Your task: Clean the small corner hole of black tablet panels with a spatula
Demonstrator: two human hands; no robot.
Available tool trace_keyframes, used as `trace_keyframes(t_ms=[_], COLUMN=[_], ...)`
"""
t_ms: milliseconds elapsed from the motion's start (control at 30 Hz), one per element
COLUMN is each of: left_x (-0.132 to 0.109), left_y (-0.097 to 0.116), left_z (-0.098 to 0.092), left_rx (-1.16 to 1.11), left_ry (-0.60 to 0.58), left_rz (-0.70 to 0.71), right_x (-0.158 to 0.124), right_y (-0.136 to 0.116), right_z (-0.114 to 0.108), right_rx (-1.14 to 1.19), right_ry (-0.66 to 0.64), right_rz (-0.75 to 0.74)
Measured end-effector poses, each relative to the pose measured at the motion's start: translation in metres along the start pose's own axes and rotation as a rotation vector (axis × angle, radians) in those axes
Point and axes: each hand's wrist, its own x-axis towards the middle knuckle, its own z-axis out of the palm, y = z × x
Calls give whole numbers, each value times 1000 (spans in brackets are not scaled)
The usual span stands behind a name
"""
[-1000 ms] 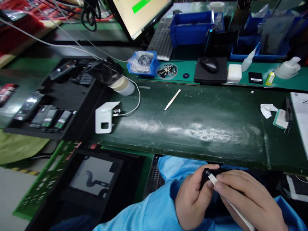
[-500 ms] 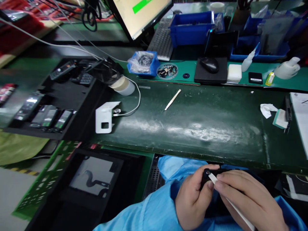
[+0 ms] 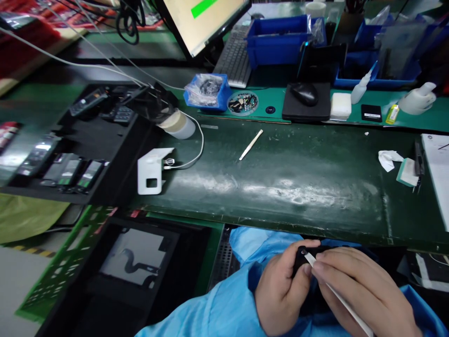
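Note:
Low in front of my body, my left hand (image 3: 282, 290) is closed around a small black device (image 3: 301, 256), thumb and fingers on its end. Most of that device is hidden behind my fingers. My right hand (image 3: 365, 285) pinches a thin, flat white stick (image 3: 345, 306) that slants down past the palm. The stick's tip touches or nearly touches the device's end, beside a small round spot; I cannot tell whether it presses in. On the green bench (image 3: 308, 154) above my hands lies a pale, narrow tool with a pointed end (image 3: 251, 145).
A white bracket (image 3: 150, 173) with a cable stands at the bench's left. Black handheld devices fill a dark tray (image 3: 115, 173) farther left. A blue bin (image 3: 206, 91), a mouse (image 3: 305, 93) and a dropper bottle (image 3: 361, 89) line the back. A sponge (image 3: 407, 173) sits right.
The view has shifted very slightly. Both hands keep the same hold and pose, with the stick still at the device's end.

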Motion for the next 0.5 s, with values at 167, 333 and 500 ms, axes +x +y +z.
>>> trace_keyframes(t_ms=[167, 333, 500], left_x=[-1, 2, 2], left_y=[1, 3, 6], left_z=[1, 0, 2], left_rx=[75, 134, 163], left_ry=[1, -11, -13], left_rz=[13, 79, 125], right_x=[-1, -12, -9], right_y=[0, 6, 6], right_z=[1, 0, -1], right_rx=[-37, -72, -62], right_ry=[-18, -80, -89], right_rz=[6, -17, -8])
